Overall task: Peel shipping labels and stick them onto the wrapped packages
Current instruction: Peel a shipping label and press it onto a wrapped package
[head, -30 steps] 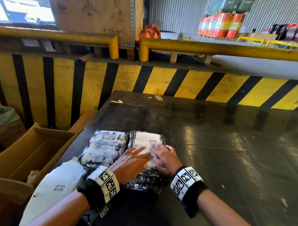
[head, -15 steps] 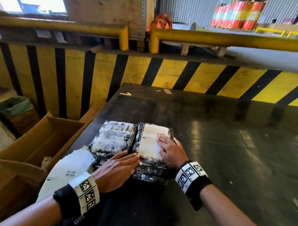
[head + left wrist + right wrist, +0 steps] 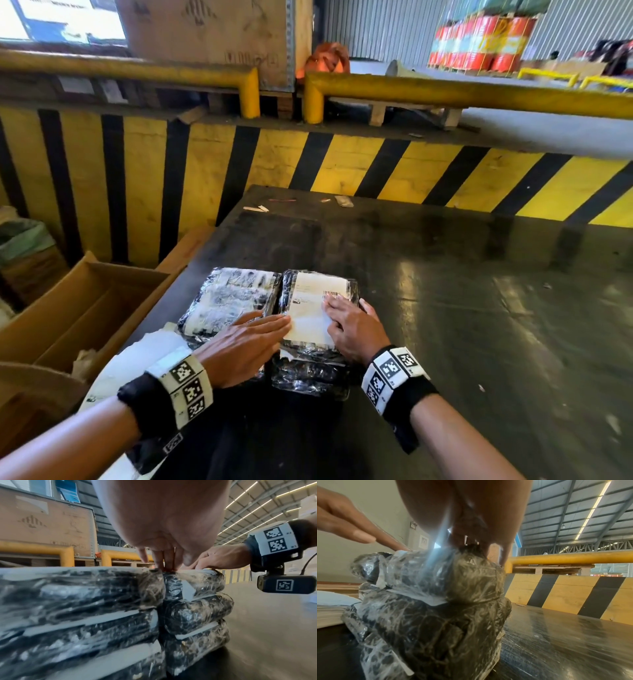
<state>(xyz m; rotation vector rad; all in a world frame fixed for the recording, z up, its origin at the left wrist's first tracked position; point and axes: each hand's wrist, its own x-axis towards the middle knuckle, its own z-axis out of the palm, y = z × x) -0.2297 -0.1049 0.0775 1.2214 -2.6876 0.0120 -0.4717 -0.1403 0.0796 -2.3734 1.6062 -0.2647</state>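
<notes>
Label (image 3: 313,310), white with a barcode near its far right corner, lies flat on top of the right stack (image 3: 315,363) of wrapped packages; left stack (image 3: 226,301) sits just beside it, touching, its top package bare of any label. Both stacks stand near the left edge of the dark worktop (image 3: 479,325); the left wrist view shows each stack several packages high, black contents under clear film.

Right hand (image 3: 352,329) rests on the label's right half, fingers straight and together, tips reaching the barcode, thumb over the package's right edge; flat press, nothing gripped. Left hand (image 3: 243,346) lies palm down, fingers extended and pointing right across the seam between the stacks; fingertips touch the label's left edge; nothing gripped either. Label therefore lies between the two hands, under the fingers of both.

Right wrist view: left hand's fingers (image 3: 368,534) come in from the left, tips on the top package's film; right hand's own fingers mostly blurred against the wrap.

White sheet (image 3: 137,363) lies by the left wrist at the worktop's near left corner, partly under the left stack; open carton (image 3: 68,308) stands beside the worktop on the left; striped yellow-and-black barrier (image 3: 342,164) behind.
</notes>
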